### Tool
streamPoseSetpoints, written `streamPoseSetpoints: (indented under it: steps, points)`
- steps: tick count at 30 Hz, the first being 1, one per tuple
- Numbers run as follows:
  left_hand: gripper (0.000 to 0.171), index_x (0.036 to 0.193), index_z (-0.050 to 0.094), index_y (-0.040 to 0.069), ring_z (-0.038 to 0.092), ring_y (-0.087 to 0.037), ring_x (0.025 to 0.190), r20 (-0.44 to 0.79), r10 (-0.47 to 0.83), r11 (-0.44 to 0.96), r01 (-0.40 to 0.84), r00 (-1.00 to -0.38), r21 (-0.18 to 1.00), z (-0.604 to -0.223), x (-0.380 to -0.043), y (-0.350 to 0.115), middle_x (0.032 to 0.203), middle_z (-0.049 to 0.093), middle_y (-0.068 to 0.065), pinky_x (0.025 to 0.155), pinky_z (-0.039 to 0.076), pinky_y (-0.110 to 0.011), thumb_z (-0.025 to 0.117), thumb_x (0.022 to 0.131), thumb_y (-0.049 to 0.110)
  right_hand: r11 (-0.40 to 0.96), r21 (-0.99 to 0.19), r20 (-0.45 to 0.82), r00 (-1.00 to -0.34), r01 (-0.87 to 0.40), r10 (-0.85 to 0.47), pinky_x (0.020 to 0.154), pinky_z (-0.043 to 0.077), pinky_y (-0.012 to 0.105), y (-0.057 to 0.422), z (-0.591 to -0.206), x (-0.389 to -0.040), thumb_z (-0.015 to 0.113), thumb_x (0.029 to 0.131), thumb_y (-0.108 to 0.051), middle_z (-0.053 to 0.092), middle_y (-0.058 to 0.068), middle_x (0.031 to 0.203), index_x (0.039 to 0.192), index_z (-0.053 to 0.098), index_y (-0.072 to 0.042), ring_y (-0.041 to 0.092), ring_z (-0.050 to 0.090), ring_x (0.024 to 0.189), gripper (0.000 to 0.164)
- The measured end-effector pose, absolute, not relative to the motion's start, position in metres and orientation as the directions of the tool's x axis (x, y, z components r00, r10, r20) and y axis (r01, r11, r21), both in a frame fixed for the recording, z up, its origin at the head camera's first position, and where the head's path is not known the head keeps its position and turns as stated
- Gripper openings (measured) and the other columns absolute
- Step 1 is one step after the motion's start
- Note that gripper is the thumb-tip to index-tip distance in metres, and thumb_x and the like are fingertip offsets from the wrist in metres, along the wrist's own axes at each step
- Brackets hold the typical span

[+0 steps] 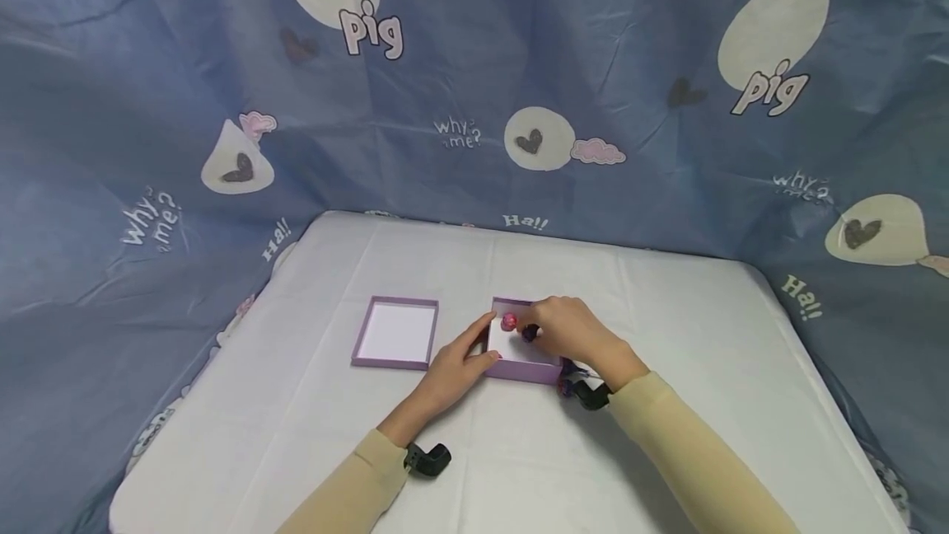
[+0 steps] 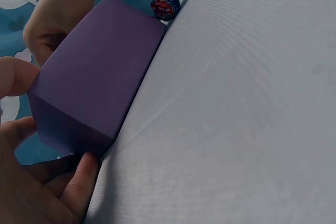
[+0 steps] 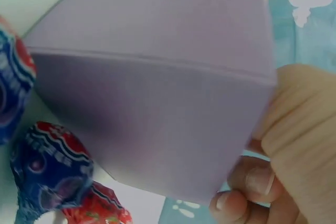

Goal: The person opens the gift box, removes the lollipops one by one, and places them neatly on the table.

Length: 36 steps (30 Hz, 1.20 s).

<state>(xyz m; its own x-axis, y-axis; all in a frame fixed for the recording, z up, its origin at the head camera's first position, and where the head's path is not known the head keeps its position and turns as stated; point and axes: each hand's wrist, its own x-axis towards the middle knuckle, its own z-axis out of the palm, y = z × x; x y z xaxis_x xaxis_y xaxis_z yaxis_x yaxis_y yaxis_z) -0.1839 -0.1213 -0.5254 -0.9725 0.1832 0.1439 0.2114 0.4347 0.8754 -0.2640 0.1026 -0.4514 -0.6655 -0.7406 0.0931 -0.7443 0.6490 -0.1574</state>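
A purple open-topped box with a white inside stands on the white-covered table. My left hand holds the box at its left end, thumb at the near corner and fingers along the side wall. My right hand reaches over the box's right side with fingers curled, at a dark-wrapped lollipop; the fingertips' contact is partly hidden. Beside it in the box is a pink-red lollipop. Outside the right wall lie several wrapped lollipops, among them a blue one and a red one.
Left of the box lies a shallow purple-edged lid, its white inside facing up. A blue printed cloth hangs behind the white tabletop. Black cameras sit on both wrists.
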Motion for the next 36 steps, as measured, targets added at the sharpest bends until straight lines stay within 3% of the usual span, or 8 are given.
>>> streamPoseSetpoints:
  steps: [3,11,18,36]
  points:
    - [0.066,0.156,0.037,0.037,0.037,-0.020,0.143,0.146,0.187,0.430,0.214,-0.971,0.877,-0.526,-0.184,-0.122,0.154,0.044,0.006,0.117,0.029,-0.046,0.066,0.098,0.031,0.649,-0.185,0.103,-0.672,-0.738,-0.734,0.064,0.054,0.032,0.104,-0.445,-0.262,0.080,0.078,-0.004,0.074,-0.009,0.095,0.113,0.079,-0.024,0.012,0.066,0.079,0.040]
    - [0.066,0.157,0.036,0.034,0.036,-0.021,0.144,0.150,0.197,0.423,0.222,-0.969,0.879,-0.526,-0.184,-0.122,0.155,0.043,0.003,0.118,0.028,-0.048,0.066,0.099,0.029,0.649,-0.172,0.159,-0.671,-0.741,-0.724,0.070,0.057,0.035,0.112,-0.427,-0.260,0.086,0.081,-0.017,0.072,-0.008,0.102,0.110,0.078,-0.021,0.014,0.069,0.088,0.031]
    - [0.065,0.156,0.037,0.039,0.035,-0.019,0.143,0.146,0.195,0.422,0.217,-0.970,0.880,-0.524,-0.182,-0.121,0.154,0.043,0.005,0.118,0.028,-0.044,0.066,0.099,0.030,0.657,-0.191,0.183,-0.684,-0.729,-0.706,0.072,0.058,0.037,0.119,-0.414,-0.255,0.087,0.080,-0.017,0.072,-0.007,0.101,0.112,0.078,-0.019,0.016,0.069,0.088,0.034]
    - [0.065,0.157,0.038,0.033,0.035,-0.017,0.144,0.165,0.202,0.392,0.235,-0.965,0.890,-0.526,-0.183,-0.120,0.154,0.044,0.004,0.119,0.027,-0.043,0.067,0.098,0.027,0.702,-0.234,0.218,-0.740,-0.673,-0.636,0.071,0.055,0.039,0.148,-0.407,-0.248,0.086,0.081,-0.017,0.071,-0.009,0.099,0.110,0.078,-0.019,0.017,0.068,0.088,0.030]
